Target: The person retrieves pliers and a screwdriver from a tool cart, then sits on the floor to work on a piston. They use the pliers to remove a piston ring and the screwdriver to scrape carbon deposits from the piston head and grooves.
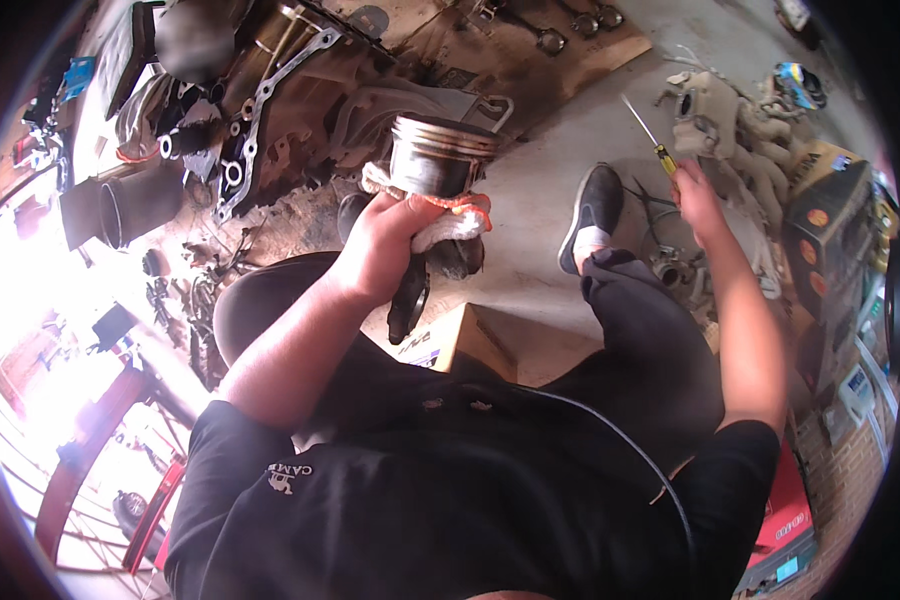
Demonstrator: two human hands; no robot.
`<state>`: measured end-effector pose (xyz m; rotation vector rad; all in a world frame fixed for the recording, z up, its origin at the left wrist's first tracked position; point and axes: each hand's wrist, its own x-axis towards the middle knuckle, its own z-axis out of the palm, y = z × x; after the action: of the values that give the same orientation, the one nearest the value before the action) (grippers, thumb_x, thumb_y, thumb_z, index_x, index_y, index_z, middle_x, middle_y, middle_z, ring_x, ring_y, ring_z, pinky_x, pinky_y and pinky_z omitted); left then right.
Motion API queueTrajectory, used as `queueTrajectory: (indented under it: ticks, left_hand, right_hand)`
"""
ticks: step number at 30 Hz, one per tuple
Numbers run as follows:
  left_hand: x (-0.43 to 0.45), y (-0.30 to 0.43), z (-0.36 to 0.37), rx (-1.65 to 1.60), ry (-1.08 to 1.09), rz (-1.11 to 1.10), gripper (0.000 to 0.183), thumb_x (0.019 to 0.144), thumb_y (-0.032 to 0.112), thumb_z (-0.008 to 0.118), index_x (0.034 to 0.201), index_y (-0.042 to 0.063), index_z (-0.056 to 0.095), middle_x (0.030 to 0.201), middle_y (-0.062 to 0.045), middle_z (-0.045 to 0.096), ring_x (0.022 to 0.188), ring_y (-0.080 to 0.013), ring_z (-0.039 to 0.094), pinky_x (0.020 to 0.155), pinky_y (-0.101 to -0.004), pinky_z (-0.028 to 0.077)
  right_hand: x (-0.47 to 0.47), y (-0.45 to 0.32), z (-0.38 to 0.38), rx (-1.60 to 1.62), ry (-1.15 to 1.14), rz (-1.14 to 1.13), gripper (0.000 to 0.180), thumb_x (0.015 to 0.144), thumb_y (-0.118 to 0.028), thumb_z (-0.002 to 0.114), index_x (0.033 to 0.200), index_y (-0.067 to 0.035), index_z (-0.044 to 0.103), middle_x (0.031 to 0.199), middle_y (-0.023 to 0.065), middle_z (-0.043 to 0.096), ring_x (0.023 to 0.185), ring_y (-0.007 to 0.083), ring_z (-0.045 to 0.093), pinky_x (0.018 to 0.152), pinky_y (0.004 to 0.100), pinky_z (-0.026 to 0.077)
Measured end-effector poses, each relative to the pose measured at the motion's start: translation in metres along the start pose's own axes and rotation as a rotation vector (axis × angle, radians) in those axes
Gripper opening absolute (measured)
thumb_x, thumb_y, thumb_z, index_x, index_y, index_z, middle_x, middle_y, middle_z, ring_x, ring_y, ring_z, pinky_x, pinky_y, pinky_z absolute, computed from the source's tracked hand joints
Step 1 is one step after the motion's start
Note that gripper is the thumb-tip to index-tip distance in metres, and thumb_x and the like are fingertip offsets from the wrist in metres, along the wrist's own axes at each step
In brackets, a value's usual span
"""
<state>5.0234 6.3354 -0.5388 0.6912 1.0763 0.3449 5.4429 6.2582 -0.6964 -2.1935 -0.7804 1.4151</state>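
Note:
My left hand (386, 244) grips an engine piston (442, 154) with its connecting rod below, a pale work glove (450, 225) with an orange cuff bunched between fingers and metal. The piston's ringed crown points up and away from me; the dark rod end (409, 300) hangs near my knee. Off to the right, my right hand (694, 195) holds a screwdriver (664, 154) by its yellow handle, its bare shaft pointing away and well apart from the piston. Part of the piston's skirt is hidden by the glove.
Beyond the piston lies a large engine casting with a gasket (251, 127). More pistons with rods (551, 41) rest on cardboard (607, 56). At right are a dusty manifold (709, 112) and stacked boxes (825, 225); an open carton (487, 341) stands between my legs.

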Motion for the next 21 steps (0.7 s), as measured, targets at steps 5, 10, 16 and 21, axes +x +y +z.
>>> queueTrajectory:
  ticks: [5, 10, 16, 21]
  left_hand:
    - [-0.033, 0.0, 0.0, -0.15, -0.191, 0.08, 0.039, 0.098, 0.021, 0.048, 0.117, -0.007, 0.066, 0.104, -0.012, 0.072, 0.091, -0.019, 0.069, 0.085, -0.0321, 0.054]
    - [-0.053, -0.007, -0.006, -0.209, -0.433, 0.256, 0.039, 0.099, 0.029, 0.047, 0.112, -0.002, 0.067, 0.099, -0.005, 0.07, 0.091, -0.0144, 0.066, 0.085, -0.029, 0.051]
    - [-0.066, -0.007, -0.007, -0.56, -0.568, 0.22, 0.044, 0.089, 0.055, 0.066, 0.09, 0.012, 0.055, 0.08, 0.0, 0.042, 0.072, -0.0161, 0.041, 0.063, -0.0312, 0.04]
    - [-0.083, -0.001, -0.015, -0.585, -0.626, 0.264, 0.044, 0.089, 0.055, 0.065, 0.093, 0.011, 0.057, 0.08, -0.001, 0.042, 0.074, -0.017, 0.042, 0.066, -0.0299, 0.039]
  right_hand:
    - [-0.174, -0.106, -0.004, -0.079, 0.012, -0.322, 0.029, 0.102, -0.026, 0.06, 0.121, -0.004, 0.057, 0.08, -0.0033, 0.052, 0.07, 0.0044, 0.046, 0.063, 0.0225, 0.039]
    - [-0.295, -0.145, 0.012, -0.052, 0.029, -0.527, 0.029, 0.103, -0.02, 0.058, 0.124, 0.0, 0.058, 0.087, -0.002, 0.057, 0.074, 0.0033, 0.05, 0.068, 0.0201, 0.042]
    - [-0.382, -0.162, 0.034, -0.032, 0.032, -0.601, 0.034, 0.098, -0.011, 0.06, 0.127, 0.006, 0.053, 0.105, 0.0047, 0.061, 0.09, 0.0079, 0.055, 0.08, 0.0228, 0.045]
    - [-0.427, -0.184, 0.044, -0.157, 0.075, -0.643, 0.037, 0.098, -0.01, 0.059, 0.13, 0.007, 0.051, 0.116, 0.0104, 0.061, 0.106, 0.0139, 0.057, 0.097, 0.0283, 0.044]
